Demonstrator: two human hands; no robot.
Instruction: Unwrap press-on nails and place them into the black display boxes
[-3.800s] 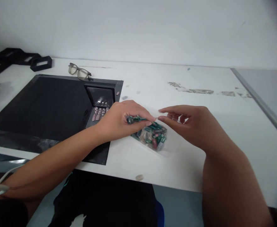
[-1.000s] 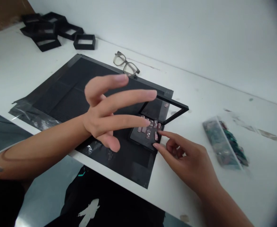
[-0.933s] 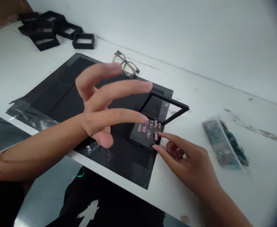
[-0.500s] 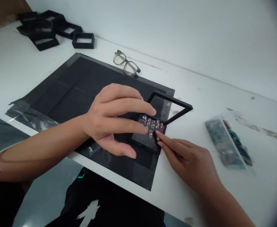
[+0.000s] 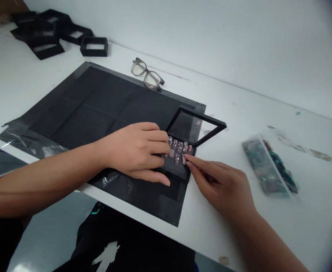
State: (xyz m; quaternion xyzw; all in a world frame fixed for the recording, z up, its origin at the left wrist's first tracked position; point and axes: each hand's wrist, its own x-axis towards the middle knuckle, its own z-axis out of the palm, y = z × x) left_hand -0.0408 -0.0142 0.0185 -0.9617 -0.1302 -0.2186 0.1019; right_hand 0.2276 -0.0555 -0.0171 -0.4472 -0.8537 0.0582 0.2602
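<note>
A hinged black case (image 5: 208, 141) stands with its windowed lid raised, on a black plastic sheet. Rows of glittery press-on nails (image 5: 179, 146) lie inside the base. My right hand (image 5: 225, 185) comes in from the right, thumb and index finger pinched on one press-on nail (image 5: 184, 158) at the lower right of the rows. Over the left part of the case is my left hand (image 5: 140, 151), fingers bent down with gaps between them and thumb stretched out apart. Its fingertips are partly hidden beside the leftmost nails; I see nothing held in it.
The black sheet (image 5: 98, 102) covers part of the white table (image 5: 222, 234). Eyeglasses (image 5: 147, 73) lie behind it. Several black box frames (image 5: 94, 47) are piled at the back left. A clear plastic box (image 5: 263, 168) with green and dark contents sits to the right.
My left hand has lowered toward the case, its spread fingers now bent downward. My right hand keeps its pinch at the same nail. The whole view has shifted slightly.
</note>
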